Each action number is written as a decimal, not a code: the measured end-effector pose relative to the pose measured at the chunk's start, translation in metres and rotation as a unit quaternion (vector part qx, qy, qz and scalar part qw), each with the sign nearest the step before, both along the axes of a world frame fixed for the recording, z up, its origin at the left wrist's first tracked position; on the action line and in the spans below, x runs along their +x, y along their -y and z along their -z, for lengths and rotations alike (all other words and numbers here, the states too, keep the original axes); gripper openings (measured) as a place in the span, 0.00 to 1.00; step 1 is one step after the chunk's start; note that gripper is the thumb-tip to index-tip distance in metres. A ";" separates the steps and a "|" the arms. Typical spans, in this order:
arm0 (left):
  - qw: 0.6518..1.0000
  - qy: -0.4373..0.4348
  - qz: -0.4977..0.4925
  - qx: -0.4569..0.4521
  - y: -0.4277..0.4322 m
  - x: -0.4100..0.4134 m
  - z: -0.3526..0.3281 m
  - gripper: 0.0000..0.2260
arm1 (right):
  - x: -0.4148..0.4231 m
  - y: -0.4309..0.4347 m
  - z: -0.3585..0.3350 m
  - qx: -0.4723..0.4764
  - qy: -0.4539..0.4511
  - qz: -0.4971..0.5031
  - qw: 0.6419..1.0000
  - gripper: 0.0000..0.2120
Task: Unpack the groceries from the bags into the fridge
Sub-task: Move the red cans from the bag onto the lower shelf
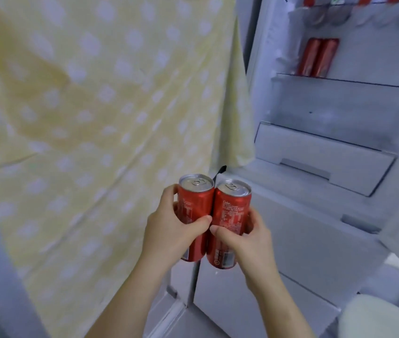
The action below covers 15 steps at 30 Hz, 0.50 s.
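Note:
Two tall red soda cans stand side by side, upright, in front of me. My left hand (169,230) grips the left can (194,203) round its middle. My right hand (244,242) grips the right can (232,211), thumb across its front. The cans touch each other. The open fridge (339,113) fills the right side, above and beyond my hands. On a glass shelf (354,80) inside it stand two more red cans (317,58). No grocery bag is in view.
A yellow cloth with white dots (96,106) hangs on the left, right up to the fridge's side. White drawers (322,157) sit below the shelf. More red-topped items (364,0) line the fridge's top edge. A pale rounded object (376,315) lies at bottom right.

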State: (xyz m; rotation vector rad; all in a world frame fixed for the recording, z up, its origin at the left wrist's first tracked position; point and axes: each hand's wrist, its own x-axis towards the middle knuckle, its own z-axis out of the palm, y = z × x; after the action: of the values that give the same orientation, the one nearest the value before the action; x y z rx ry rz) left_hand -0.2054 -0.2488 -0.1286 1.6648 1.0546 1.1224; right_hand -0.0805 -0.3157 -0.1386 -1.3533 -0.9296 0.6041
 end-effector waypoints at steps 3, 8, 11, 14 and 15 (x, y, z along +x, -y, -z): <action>0.999 0.004 0.043 0.008 -0.028 0.041 -0.007 0.22 | 0.037 -0.017 -0.008 0.010 0.010 0.041 0.999 0.22; 0.994 0.007 0.109 0.033 -0.086 0.107 -0.019 0.23 | 0.093 -0.061 -0.020 0.017 0.018 0.111 0.993 0.22; 0.989 0.012 0.134 0.052 -0.126 0.146 -0.032 0.22 | 0.127 -0.098 -0.032 0.026 0.020 0.148 0.988 0.22; 0.985 0.020 0.160 0.067 -0.158 0.179 -0.046 0.22 | 0.156 -0.128 -0.046 0.036 0.023 0.178 0.983 0.21; 0.983 0.023 0.168 0.073 -0.168 0.190 -0.049 0.22 | 0.165 -0.137 -0.050 0.041 0.026 0.188 0.981 0.20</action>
State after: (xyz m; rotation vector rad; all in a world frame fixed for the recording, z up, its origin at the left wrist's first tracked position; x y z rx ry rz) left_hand -0.0153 -0.0805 -0.0792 1.8405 0.6421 1.0265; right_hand 0.0845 -0.1783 -0.0884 -1.4296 -0.7054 0.2396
